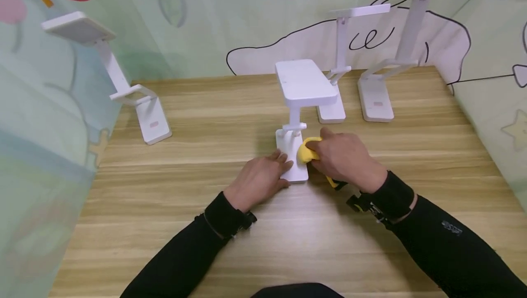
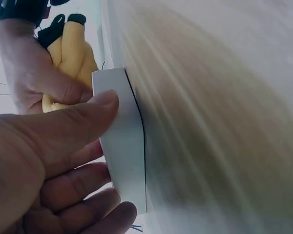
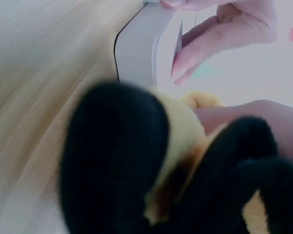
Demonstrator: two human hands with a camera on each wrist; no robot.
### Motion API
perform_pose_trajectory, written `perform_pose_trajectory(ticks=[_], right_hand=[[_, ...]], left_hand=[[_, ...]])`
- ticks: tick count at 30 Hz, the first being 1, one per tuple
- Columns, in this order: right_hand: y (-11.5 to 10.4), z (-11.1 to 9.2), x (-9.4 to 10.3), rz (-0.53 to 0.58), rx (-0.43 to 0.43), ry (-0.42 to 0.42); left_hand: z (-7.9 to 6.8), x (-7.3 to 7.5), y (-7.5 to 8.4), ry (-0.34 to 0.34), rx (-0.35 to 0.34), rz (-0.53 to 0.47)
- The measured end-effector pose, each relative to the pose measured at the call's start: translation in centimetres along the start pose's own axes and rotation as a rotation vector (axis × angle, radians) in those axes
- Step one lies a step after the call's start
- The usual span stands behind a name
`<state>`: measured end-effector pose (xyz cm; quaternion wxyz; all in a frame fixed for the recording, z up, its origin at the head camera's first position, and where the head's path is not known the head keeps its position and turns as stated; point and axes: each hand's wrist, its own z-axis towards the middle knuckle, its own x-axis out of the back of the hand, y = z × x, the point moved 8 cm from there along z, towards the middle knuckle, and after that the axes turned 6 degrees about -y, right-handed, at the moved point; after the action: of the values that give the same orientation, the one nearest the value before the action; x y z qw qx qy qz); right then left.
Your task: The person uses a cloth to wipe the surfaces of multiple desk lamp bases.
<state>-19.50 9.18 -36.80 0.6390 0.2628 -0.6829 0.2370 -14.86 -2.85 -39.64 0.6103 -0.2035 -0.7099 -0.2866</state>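
Note:
A white folding desk lamp point(image 1: 306, 82) stands upright mid-table, its head over the rear of its base point(image 1: 290, 160). My left hand point(image 1: 263, 176) holds that base from the left and front; in the left wrist view the thumb point(image 2: 105, 100) lies against its side edge and the fingers curl over its top. In my right hand point(image 1: 343, 156) is a bunched yellow cloth point(image 1: 306, 151) with black trim, touching the right side of the base. Close up in the right wrist view, the black trim point(image 3: 115, 156) covers much of the picture and hides part of that hand.
Behind stand two more white lamps, one nearer the middle point(image 1: 331, 108) and one at the right point(image 1: 376, 99). Another lamp point(image 1: 152, 121) is at the back left. Printed fabric walls point(image 1: 197, 28) border the wooden table point(image 1: 197, 128).

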Motion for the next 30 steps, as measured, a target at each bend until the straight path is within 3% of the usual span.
perform_pose_trajectory(ticks=[2, 5, 9, 15, 17, 19, 22, 26, 30], right_hand=[[-0.9, 0.4, 0.5, -0.001, 0.026, 0.082], [-2.2, 1.3, 0.4, 0.056, 0.075, 0.105], [-1.8, 2.1, -0.8, 0.143, 0.065, 0.007], [2.7, 1.4, -1.3, 0.240, -0.107, -0.171], [3.9, 1.3, -0.3, 0.238, -0.159, -0.155], [4.8, 1.7, 0.8, 0.227, -0.206, -0.085], [5.0, 3.2, 1.5, 0.265, -0.214, -0.003], [4.1, 5.8, -0.4, 0.346, -0.152, -0.081], [4.0, 6.8, -2.1, 0.423, -0.178, -0.175]], left_hand=[[0.0, 0.1, 0.1, 0.017, -0.009, -0.006], [-0.1, 0.2, 0.0, 0.035, -0.010, -0.045], [-0.1, 0.2, -0.1, 0.044, -0.008, -0.057], [-0.1, 0.0, -0.3, 0.003, 0.014, -0.038], [-0.2, 0.0, -0.3, -0.005, 0.020, -0.031], [-0.3, 0.0, -0.4, -0.005, 0.025, -0.029], [-0.4, 0.0, -0.5, 0.003, 0.025, -0.038], [-0.3, 0.0, -0.2, 0.011, 0.009, -0.043], [-0.2, -0.2, -0.1, 0.009, 0.017, -0.049]])
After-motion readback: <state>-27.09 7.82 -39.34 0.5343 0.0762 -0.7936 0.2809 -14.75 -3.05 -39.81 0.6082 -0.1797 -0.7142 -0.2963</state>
